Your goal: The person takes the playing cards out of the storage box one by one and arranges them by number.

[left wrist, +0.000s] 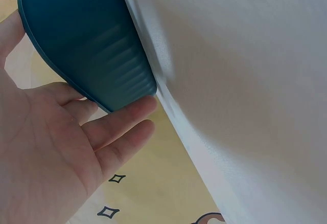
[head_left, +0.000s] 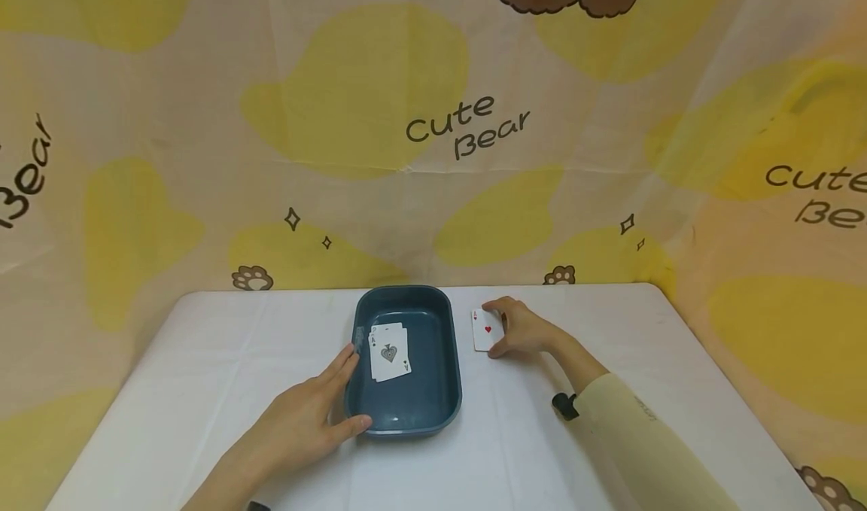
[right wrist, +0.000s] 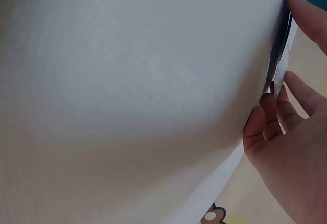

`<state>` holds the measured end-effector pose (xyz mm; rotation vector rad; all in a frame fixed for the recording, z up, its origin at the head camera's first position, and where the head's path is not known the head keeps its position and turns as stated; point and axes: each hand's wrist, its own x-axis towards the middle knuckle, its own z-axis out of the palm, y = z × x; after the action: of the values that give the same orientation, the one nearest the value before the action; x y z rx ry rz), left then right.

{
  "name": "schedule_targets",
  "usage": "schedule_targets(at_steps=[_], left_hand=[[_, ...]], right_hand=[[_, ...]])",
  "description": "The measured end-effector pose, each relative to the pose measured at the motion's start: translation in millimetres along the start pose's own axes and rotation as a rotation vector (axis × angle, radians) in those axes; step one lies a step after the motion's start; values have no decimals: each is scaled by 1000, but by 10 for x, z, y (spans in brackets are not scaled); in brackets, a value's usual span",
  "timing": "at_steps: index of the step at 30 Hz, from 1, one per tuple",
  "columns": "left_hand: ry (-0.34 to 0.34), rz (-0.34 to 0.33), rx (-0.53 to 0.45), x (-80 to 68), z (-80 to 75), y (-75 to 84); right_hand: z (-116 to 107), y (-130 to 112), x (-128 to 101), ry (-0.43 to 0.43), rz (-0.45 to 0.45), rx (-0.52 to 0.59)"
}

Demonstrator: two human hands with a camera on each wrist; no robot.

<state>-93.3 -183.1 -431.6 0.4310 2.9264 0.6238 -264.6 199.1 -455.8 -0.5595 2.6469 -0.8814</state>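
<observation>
A dark teal rectangular tray point(head_left: 433, 421) stands on the white-covered table. Inside it lies a small overlapping pile of playing cards point(head_left: 389, 360), an ace of spades face up on top. My left hand point(head_left: 305, 421) rests against the tray's left side, thumb at the near corner, fingers fairly straight along the outer wall in the left wrist view. Right of the tray, my right hand point(head_left: 524, 329) pinches an ace of hearts point(head_left: 484, 334) between thumb and fingers. In the right wrist view the card is seen edge-on, slightly bowed, low at the tablecloth.
The white tablecloth point(head_left: 237, 360) spreads around the tray on both sides. A yellow and beige printed backdrop point(head_left: 379, 217) hangs behind the table and at its sides. A black strap point(head_left: 564, 406) shows at my right wrist.
</observation>
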Motion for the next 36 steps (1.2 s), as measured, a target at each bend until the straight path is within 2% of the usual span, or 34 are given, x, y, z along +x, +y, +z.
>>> schedule_targets(at_steps=[9, 25, 31, 36], left_hand=[[-5, -8, 0, 11, 6, 1], [0, 0, 0, 4, 0, 0], [-5, -7, -3, 11, 2, 7], [-8, -8, -1, 11, -1, -2]], right_hand=[[1, 1, 19, -15, 38, 11], [-3, 5, 39, -41, 44, -72], [-131, -49, -9, -27, 46, -38], [-271, -142, -78, -5, -11, 1]])
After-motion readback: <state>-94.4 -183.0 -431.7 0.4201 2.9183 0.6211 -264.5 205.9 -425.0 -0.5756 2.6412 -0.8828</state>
